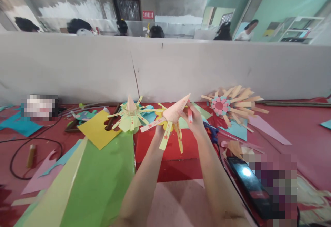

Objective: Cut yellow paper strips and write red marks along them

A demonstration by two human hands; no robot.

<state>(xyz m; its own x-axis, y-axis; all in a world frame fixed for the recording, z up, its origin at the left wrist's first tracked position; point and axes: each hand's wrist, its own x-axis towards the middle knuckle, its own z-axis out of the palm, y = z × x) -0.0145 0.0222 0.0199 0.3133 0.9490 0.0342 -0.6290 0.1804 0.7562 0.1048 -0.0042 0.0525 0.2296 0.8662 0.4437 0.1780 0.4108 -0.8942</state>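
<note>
Head view: a cone [176, 110], strips [166, 136] stuck on, is held by left hand [159, 130]; 1 strip [190, 115], maybe unstuck, by right hand [196, 120].

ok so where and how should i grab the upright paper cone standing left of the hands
Probably pinch the upright paper cone lightly by its sloping sides, coming from above: its peach tip points up and stands free, while the paper strips fan out around its lower part and would likely bend under a grip from the side.
</note>
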